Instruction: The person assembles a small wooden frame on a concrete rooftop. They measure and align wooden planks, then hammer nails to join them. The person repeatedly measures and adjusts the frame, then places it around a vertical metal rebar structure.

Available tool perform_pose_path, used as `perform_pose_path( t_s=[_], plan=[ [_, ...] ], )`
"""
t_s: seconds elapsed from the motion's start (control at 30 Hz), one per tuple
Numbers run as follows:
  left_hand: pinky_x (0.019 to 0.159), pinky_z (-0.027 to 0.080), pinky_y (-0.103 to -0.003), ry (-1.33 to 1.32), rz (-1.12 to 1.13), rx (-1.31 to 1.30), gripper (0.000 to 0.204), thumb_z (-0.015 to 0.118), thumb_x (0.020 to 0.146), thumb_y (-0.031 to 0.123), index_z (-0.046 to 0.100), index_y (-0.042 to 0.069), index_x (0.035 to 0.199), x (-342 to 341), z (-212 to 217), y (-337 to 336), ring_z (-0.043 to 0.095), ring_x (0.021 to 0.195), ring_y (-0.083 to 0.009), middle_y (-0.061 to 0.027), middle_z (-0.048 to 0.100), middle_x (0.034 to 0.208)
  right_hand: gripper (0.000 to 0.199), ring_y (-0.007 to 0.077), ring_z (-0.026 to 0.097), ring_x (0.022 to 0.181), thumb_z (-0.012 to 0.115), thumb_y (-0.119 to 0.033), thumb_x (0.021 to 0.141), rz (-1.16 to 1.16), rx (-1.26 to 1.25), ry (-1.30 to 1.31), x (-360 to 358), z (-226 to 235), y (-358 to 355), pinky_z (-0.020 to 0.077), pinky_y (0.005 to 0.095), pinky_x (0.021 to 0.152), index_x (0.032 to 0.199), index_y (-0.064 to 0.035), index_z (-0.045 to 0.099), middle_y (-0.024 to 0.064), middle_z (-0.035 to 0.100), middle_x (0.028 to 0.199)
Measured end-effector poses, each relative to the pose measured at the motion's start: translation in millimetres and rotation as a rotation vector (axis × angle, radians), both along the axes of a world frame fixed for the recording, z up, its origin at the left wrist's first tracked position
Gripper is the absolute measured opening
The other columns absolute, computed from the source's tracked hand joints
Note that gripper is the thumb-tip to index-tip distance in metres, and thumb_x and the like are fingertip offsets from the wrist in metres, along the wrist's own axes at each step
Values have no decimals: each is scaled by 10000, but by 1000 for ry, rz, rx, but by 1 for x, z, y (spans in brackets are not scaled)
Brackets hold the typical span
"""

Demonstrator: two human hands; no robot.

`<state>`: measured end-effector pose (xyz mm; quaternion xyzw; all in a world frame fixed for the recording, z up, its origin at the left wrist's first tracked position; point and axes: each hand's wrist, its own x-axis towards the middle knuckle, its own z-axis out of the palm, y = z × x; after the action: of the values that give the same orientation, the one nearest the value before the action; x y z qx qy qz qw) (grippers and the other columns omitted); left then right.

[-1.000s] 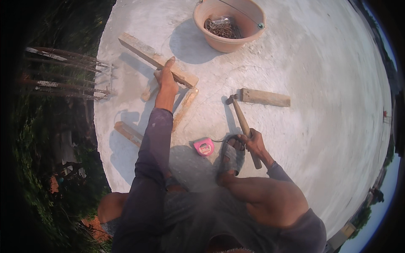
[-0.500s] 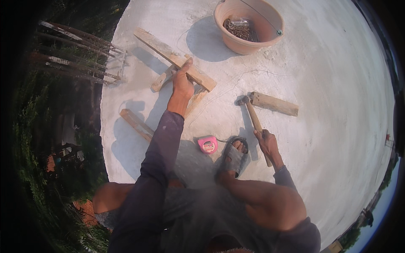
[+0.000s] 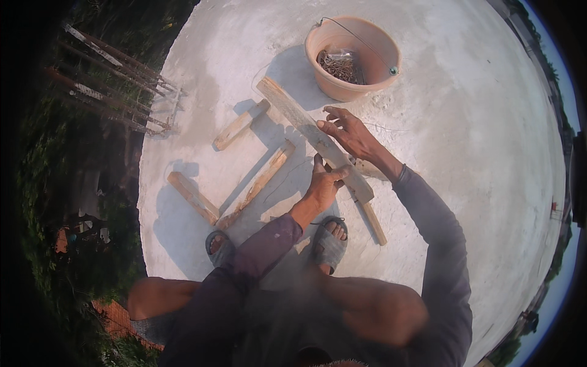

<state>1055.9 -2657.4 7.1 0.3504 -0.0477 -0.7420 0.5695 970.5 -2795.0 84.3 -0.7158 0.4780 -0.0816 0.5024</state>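
Observation:
A long wooden plank [image 3: 293, 115] slants across the middle, raised above the concrete. My left hand [image 3: 323, 188] is closed round its lower part, thumb on top. Just right of the plank's middle, my right hand [image 3: 353, 136] is open with fingers apart; whether a fingertip touches the wood I cannot tell. Below the plank's near end the hammer's wooden handle [image 3: 374, 225] lies on the concrete, its head hidden. A wooden block [image 3: 370, 170] shows partly behind the plank, near my right wrist.
An orange bucket [image 3: 391, 46] with nails inside stands at the far side. Three loose wood strips, a short one [image 3: 241, 125], a long one [image 3: 260, 182] and another [image 3: 192, 197], lie to the left. Rusty rebar [image 3: 110, 92] juts out past the concrete slab's left edge [image 3: 142, 202].
My right hand has let go of the hammer and moved up to the plank. My left hand has brought the plank right and nearer. The pink tape measure is no longer visible.

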Motion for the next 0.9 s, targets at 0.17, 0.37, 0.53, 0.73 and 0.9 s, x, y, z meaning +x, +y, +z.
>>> perform_pose_path(
  t_s=[0.17,0.37,0.53,0.73,0.9],
  plan=[
    [1097,430,-471,-110,-361,-98,894,778,869,140,227,139,1572,21,-6,11,492,1315,-248,-77,483,1387,1126,462,496,1372,739,-631,871,-80,-76,-96,8,-34,25,456,481,1112,1615,27,209,351,433,1493],
    [1085,450,-476,306,-137,-56,724,689,957,422,389,93,1528,47,11,-15,527,1312,-273,-139,550,1428,1060,452,509,1360,694,-578,942,-363,-202,-162,-2,-23,69,453,523,1124,1636,-3,137,354,393,1512],
    [896,568,-509,-49,-221,-4,601,641,988,416,474,52,1436,66,17,-42,642,1136,-312,-208,575,1394,867,403,584,1275,674,-447,1000,-569,-369,-237,-50,-25,127,518,505,1060,1617,-31,228,298,406,1509],
    [733,592,-414,-291,-293,63,524,622,1011,456,578,7,1279,101,4,-37,695,885,-271,-148,657,1042,649,405,610,1167,775,-146,883,-445,-234,430,-136,-106,227,542,482,944,1447,-47,470,235,457,1431],
    [666,576,-338,-518,-542,71,621,578,1026,548,576,5,1327,121,28,-30,691,752,-212,-130,678,989,643,400,643,1105,794,-95,811,-460,-350,425,-155,-144,233,577,484,870,1396,-83,525,204,482,1398]
  ],
)
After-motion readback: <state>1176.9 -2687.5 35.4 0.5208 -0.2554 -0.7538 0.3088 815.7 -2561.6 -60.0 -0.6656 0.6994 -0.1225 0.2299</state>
